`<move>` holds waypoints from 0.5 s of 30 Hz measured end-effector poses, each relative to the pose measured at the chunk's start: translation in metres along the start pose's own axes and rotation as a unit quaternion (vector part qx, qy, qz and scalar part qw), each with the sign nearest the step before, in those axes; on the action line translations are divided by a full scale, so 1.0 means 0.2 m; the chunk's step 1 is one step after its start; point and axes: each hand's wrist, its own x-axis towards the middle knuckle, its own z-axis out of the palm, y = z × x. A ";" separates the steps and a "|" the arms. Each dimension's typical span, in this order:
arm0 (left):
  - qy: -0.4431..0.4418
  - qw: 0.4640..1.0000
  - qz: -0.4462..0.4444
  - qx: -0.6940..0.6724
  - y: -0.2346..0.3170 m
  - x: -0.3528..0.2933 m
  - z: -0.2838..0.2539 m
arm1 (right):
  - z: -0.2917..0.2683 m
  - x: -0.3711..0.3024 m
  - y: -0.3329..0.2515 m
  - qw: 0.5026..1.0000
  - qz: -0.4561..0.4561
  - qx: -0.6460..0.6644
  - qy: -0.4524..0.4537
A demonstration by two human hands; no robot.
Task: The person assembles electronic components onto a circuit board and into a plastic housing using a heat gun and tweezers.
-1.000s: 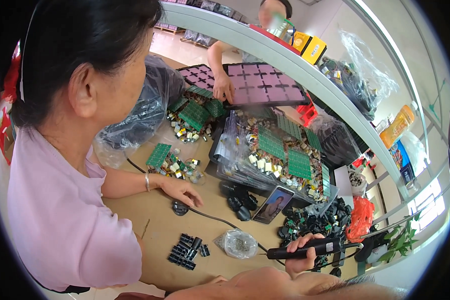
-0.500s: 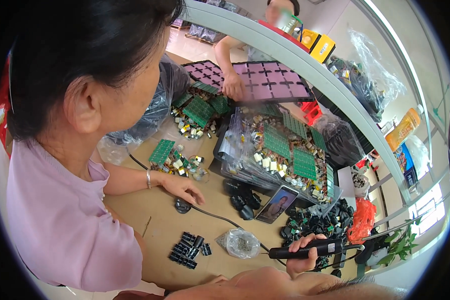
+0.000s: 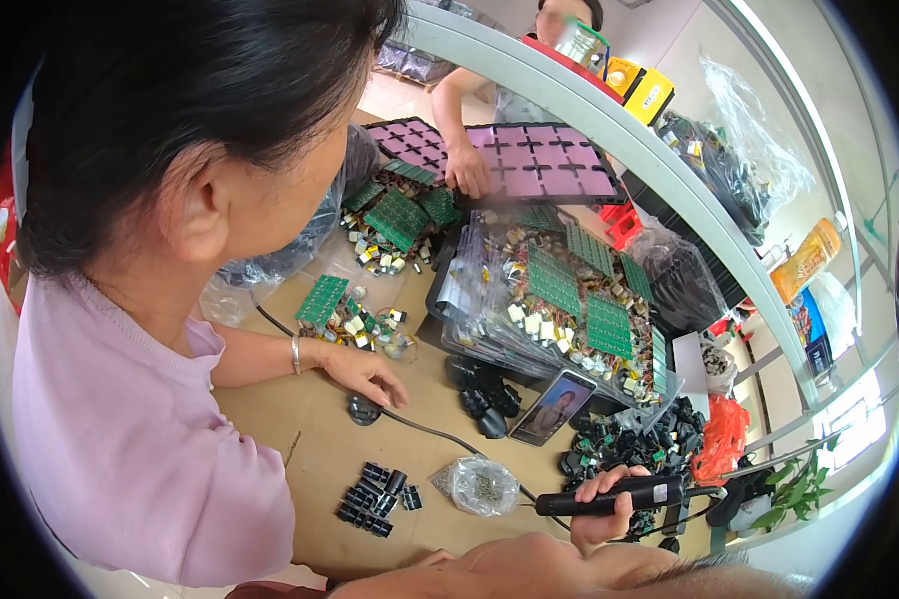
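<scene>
Black tool (image 3: 654, 493), green circuit boards (image 3: 552, 281)

No writing can be read with certainty. One small white label (image 3: 660, 492) is on the black handheld tool (image 3: 579, 502), towards the table's (image 3: 320, 449) near edge; one pale printed label (image 3: 652, 96) is on a yellow box (image 3: 639, 105).

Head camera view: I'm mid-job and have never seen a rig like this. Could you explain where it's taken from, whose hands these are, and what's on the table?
There's no machine: a wide fisheye camera on a person's head looks down, so straight edges bend. The wearer's right hand grips a black cylindrical corded tool. I can't make out the wearer's left hand. On the tan tabletop lie a clear plastic bag of tiny pieces and a cluster of short black cylindrical parts. Farther back, green rectangular circuit boards lie among small pale parts. The hand with a silver bracelet is a co-worker's.
</scene>
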 end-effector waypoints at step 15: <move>-0.023 0.996 -0.073 -0.042 0.06 0.01 -0.02 | 0.04 0.01 0.02 1.000 0.001 -0.016 0.004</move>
